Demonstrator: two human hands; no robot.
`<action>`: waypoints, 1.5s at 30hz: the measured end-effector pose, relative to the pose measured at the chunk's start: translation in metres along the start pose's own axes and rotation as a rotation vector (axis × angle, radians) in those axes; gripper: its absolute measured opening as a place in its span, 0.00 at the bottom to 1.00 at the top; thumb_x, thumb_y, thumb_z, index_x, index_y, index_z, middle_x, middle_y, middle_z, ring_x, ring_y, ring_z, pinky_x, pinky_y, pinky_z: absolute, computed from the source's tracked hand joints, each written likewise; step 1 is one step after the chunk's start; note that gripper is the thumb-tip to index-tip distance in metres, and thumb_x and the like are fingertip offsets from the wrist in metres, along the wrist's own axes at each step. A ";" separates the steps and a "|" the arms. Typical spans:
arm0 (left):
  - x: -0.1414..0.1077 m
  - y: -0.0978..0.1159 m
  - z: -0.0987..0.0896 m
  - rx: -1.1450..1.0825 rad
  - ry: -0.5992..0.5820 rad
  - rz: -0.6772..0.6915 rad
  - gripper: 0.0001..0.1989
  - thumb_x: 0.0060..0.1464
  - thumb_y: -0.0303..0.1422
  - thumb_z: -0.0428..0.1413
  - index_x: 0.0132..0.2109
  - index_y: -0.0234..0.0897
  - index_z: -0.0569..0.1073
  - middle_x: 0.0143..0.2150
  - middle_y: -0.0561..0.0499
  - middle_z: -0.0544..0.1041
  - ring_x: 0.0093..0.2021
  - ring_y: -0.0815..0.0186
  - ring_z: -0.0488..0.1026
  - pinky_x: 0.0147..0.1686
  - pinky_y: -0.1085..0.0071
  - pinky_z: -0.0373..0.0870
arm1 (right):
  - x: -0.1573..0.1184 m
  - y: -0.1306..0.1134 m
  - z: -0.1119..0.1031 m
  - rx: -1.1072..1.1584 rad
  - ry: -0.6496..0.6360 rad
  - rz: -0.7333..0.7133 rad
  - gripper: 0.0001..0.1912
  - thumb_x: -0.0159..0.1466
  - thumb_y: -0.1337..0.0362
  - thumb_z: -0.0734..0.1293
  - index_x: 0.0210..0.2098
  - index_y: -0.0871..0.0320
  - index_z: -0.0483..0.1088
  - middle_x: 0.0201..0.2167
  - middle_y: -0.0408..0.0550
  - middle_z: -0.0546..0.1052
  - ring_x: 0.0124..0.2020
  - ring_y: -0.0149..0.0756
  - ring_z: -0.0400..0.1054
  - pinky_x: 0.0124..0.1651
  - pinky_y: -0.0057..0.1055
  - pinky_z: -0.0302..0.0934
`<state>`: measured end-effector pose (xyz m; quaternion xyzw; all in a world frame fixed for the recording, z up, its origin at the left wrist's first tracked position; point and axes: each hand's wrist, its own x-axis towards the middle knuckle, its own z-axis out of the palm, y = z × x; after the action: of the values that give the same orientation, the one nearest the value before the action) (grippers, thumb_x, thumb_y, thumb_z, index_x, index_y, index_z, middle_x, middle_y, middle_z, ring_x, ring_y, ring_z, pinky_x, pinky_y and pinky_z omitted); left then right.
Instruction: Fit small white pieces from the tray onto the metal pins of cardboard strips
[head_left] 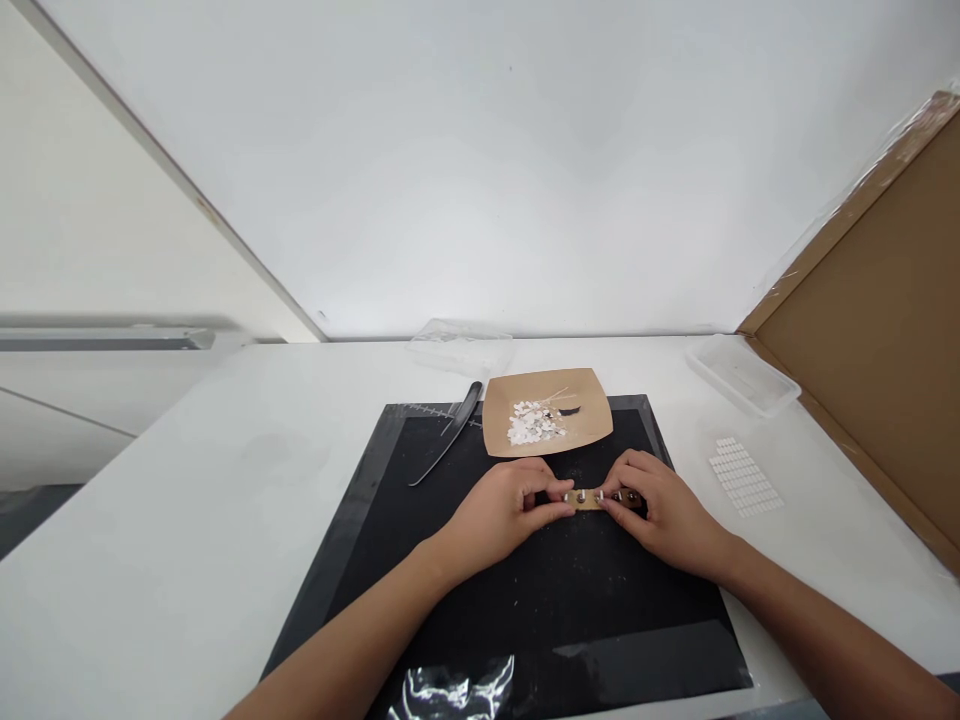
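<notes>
A short, narrow brown strip (589,499) with small dark round pieces and white bits along it lies level between my hands, over the black mat (525,590). My left hand (517,500) pinches its left end between thumb and fingers. My right hand (656,505) is closed at the strip's right part, thumb and fingertips on it; some of the strip shows under the fingers. Whether the right fingertips also hold a small white bit is too small to tell. Just beyond both hands sits a tan tray (589,430) holding many small white scraps (534,422).
A dark curved tool (454,432) lies left of the tray, near a clear ruler-like strip (427,409). Clear plastic (461,345) lies behind. At right are a sheet of white stickers (742,478), a clear plastic box (742,375) and an upright cardboard panel (877,330).
</notes>
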<state>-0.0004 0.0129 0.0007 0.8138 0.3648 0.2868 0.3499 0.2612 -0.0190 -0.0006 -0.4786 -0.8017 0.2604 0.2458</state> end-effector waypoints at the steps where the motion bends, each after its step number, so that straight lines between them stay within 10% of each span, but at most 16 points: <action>1: 0.000 0.000 0.000 0.005 0.000 0.004 0.06 0.63 0.37 0.65 0.41 0.39 0.85 0.34 0.52 0.80 0.25 0.71 0.72 0.26 0.76 0.68 | 0.000 0.000 0.000 -0.004 0.000 0.000 0.04 0.71 0.69 0.68 0.39 0.53 0.73 0.41 0.48 0.74 0.41 0.41 0.69 0.43 0.39 0.67; 16: -0.003 0.000 0.000 0.120 0.043 0.107 0.07 0.64 0.35 0.64 0.39 0.36 0.82 0.35 0.52 0.79 0.24 0.73 0.70 0.29 0.75 0.71 | 0.000 0.000 -0.001 -0.022 -0.006 -0.033 0.04 0.71 0.68 0.67 0.44 0.52 0.72 0.43 0.49 0.75 0.45 0.43 0.70 0.48 0.41 0.68; 23: -0.002 -0.001 -0.002 0.010 0.102 0.196 0.09 0.64 0.34 0.65 0.50 0.39 0.83 0.35 0.52 0.80 0.23 0.75 0.66 0.25 0.76 0.68 | -0.005 -0.005 -0.016 -0.049 -0.032 -0.162 0.25 0.65 0.64 0.73 0.60 0.51 0.64 0.55 0.55 0.72 0.55 0.50 0.68 0.55 0.48 0.69; 28: -0.002 -0.001 -0.008 0.094 0.198 0.252 0.12 0.65 0.32 0.64 0.54 0.39 0.81 0.34 0.52 0.80 0.29 0.71 0.74 0.32 0.73 0.74 | -0.005 0.004 -0.032 -0.140 0.321 -0.293 0.20 0.67 0.66 0.69 0.57 0.51 0.66 0.50 0.54 0.72 0.53 0.50 0.68 0.53 0.49 0.67; 35: -0.002 -0.002 -0.008 0.111 0.188 0.105 0.08 0.66 0.29 0.59 0.50 0.39 0.78 0.38 0.54 0.79 0.25 0.76 0.71 0.27 0.78 0.71 | 0.001 0.044 -0.066 -0.508 0.966 0.080 0.05 0.65 0.65 0.67 0.41 0.54 0.70 0.42 0.53 0.73 0.50 0.52 0.68 0.52 0.47 0.63; 45: -0.002 0.000 -0.005 0.258 0.343 0.102 0.08 0.66 0.28 0.54 0.49 0.39 0.75 0.37 0.54 0.73 0.25 0.75 0.71 0.28 0.76 0.70 | -0.004 0.057 -0.092 -0.608 0.881 0.292 0.03 0.61 0.65 0.65 0.33 0.53 0.72 0.34 0.46 0.76 0.39 0.42 0.71 0.38 0.36 0.60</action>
<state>-0.0048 0.0132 0.0031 0.8086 0.4109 0.3892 0.1608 0.3583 0.0169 0.0297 -0.6979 -0.5874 -0.1759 0.3700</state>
